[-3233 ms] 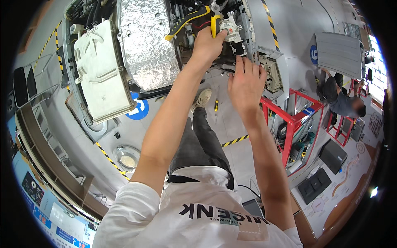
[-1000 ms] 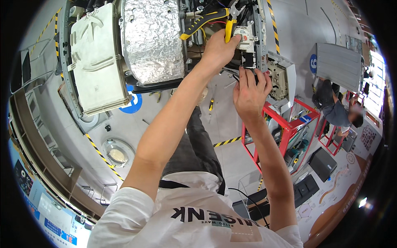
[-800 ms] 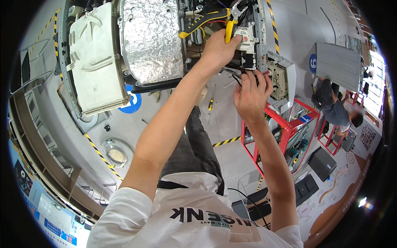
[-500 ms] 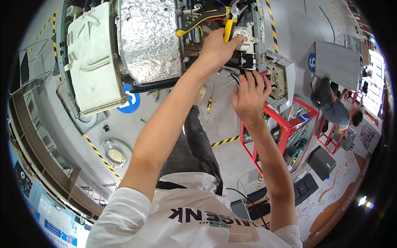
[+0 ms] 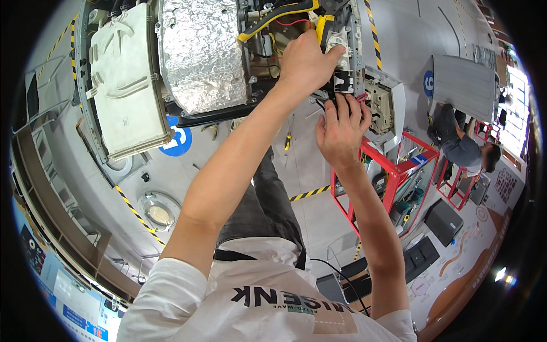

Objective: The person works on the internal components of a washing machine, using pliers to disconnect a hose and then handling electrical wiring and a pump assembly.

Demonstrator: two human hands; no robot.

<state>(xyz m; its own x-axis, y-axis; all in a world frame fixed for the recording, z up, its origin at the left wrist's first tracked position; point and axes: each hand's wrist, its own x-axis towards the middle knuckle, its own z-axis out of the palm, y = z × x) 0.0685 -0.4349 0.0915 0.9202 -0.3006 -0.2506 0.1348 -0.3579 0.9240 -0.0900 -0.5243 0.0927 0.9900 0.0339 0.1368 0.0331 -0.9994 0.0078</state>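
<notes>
An opened appliance lies in front of me, with a foil-wrapped body (image 5: 199,51) and exposed wiring at its grey end frame (image 5: 356,51). My left hand (image 5: 305,60) reaches up into the wiring and is closed around a yellow-handled tool (image 5: 325,25), whose handle sticks out above the fingers. Just below it, the fingertips of my right hand (image 5: 342,128) pinch a black connector (image 5: 342,85) with dark wires at the frame's edge. A beige component box (image 5: 380,105) hangs to the right of both hands.
A white plastic tub panel (image 5: 125,85) sits left of the foil. A red metal frame cart (image 5: 393,171) stands at my right. Another person (image 5: 461,148) crouches further right. A small screwdriver (image 5: 288,139), a blue floor disc (image 5: 176,142) and a round lid (image 5: 156,211) lie on the floor.
Both hands stay at the same spot on the appliance's end. My right hand's fingers have crept up onto the black connector since three seconds ago.
</notes>
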